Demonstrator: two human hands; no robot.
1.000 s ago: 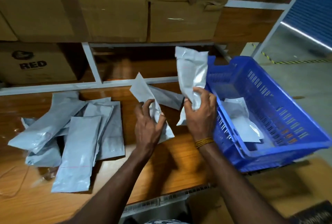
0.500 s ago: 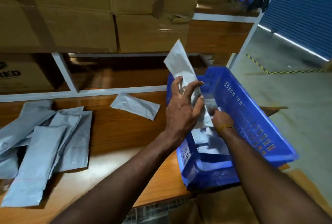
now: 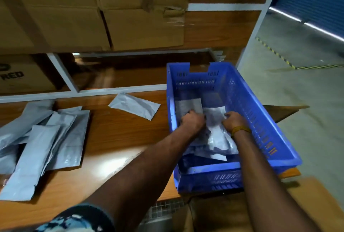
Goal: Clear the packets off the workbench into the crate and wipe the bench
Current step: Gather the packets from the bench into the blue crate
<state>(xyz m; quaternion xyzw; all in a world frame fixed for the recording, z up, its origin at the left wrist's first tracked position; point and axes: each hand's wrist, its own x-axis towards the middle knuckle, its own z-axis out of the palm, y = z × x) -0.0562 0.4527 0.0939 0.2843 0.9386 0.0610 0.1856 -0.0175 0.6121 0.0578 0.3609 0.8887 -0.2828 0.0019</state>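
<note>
Fingers (image 3: pixel 189 115) of both hands hidden in crate (image 3: pixel 260 120); one packet (image 3: pixel 134 105) lies apart.

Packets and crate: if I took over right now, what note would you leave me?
Left hand and right hand: both down in the blue crate on the packets in the crate; grip unclear.
Done: some packets are in.
Left: one lone packet beside the crate and the pile at the left of the workbench. Then wipe the bench; no cloth in view.
</note>
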